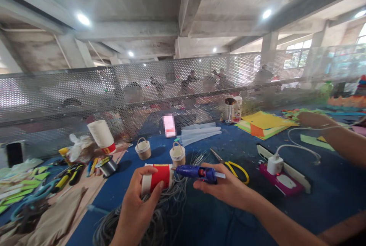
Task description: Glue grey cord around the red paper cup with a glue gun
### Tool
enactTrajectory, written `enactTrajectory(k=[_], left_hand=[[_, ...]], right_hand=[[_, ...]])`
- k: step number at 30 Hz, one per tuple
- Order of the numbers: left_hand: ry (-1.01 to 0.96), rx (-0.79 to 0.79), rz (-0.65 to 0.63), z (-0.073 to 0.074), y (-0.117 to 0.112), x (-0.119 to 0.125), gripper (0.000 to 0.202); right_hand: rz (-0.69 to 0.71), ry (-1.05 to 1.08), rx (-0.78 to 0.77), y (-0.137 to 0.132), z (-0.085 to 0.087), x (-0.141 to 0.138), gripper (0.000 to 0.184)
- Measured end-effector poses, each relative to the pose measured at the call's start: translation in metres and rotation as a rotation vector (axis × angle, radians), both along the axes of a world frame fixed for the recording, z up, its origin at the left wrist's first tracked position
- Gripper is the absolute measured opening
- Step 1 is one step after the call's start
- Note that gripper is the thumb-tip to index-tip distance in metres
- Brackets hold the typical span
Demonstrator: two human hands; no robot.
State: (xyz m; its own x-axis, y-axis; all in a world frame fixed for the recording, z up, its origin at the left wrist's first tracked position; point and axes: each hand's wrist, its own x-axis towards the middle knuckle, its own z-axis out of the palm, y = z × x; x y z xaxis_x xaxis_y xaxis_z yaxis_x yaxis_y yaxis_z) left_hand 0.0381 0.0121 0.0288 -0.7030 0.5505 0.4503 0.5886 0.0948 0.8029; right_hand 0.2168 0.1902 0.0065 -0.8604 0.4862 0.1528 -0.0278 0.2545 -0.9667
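Observation:
My left hand [140, 196] is closed round a red and white paper cup [160, 179], held on its side above the table. In my right hand [228, 190] is a blue hot glue gun [196, 173] with a clear glue stick showing at its back end. The gun's nozzle points left and meets, or nearly meets, the cup's right-hand end. Grey cord [160, 215] lies in a loose coil below both hands. Just beyond them stand two small handled baskets, one on the left [143, 149] and one on the right [177, 154].
Yellow-handled scissors [238, 171] and a purple power strip [281, 179] with a white plug lie to the right. A cup stack [101, 135], a wire spool [106, 166] and pliers [64, 178] are at left. Another person's arm [337, 130] reaches over coloured paper [264, 122].

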Motion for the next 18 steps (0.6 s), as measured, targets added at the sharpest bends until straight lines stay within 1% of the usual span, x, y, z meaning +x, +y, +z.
enactTrajectory(k=[4, 8, 10, 12, 14, 16, 18], left_hand=[[0.014, 0.005, 0.011, -0.001, 0.0, 0.0, 0.035], [0.055, -0.002, 0.014, -0.001, -0.001, -0.001, 0.033], [0.048, -0.005, 0.012, -0.001, -0.002, -0.002, 0.034], [0.046, -0.003, 0.009, -0.002, -0.002, -0.005, 0.036], [0.087, -0.005, 0.011, -0.004, -0.003, -0.007, 0.036], [0.145, -0.004, 0.016, -0.005, -0.003, -0.009, 0.034], [0.195, 0.0, 0.016, -0.007, -0.003, -0.01, 0.031]], right_hand=[[0.01, -0.009, -0.045, -0.001, 0.006, 0.001, 0.04], [0.042, -0.014, -0.037, 0.0, 0.012, 0.002, 0.04], [0.048, -0.011, -0.03, 0.0, 0.009, 0.002, 0.04], [0.017, 0.022, -0.024, 0.001, 0.003, 0.002, 0.043], [0.0, 0.059, -0.003, 0.001, -0.003, 0.002, 0.044], [0.014, 0.073, 0.04, 0.001, -0.006, 0.002, 0.041], [0.03, 0.078, 0.107, 0.001, -0.005, 0.003, 0.038]])
